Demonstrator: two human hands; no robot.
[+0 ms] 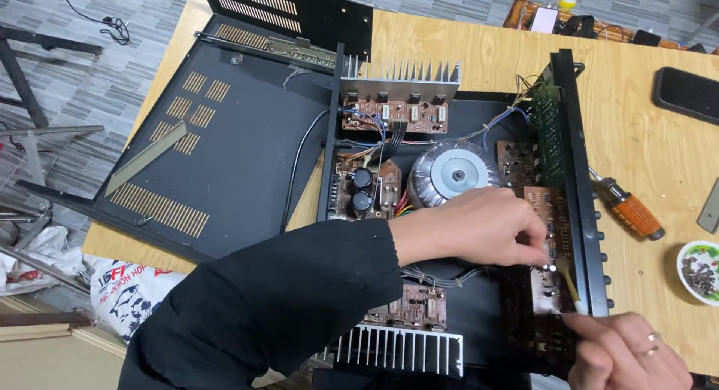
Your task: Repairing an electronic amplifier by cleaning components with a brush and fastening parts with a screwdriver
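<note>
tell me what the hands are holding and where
The left hand pinches the top of a thin pale stick; the right hand touches its lower end.

A light wooden bench [659, 147] fills the centre and right of the frame. Grey plank-pattern flooring [82, 68] occupies the upper left and the top edge. A black cable [101, 23] lies on the floor at upper left. Metal frame legs [34, 147] stand along the left edge. A printed white sack [123, 293] rests at lower left. Lighting is even and diffuse.
</note>
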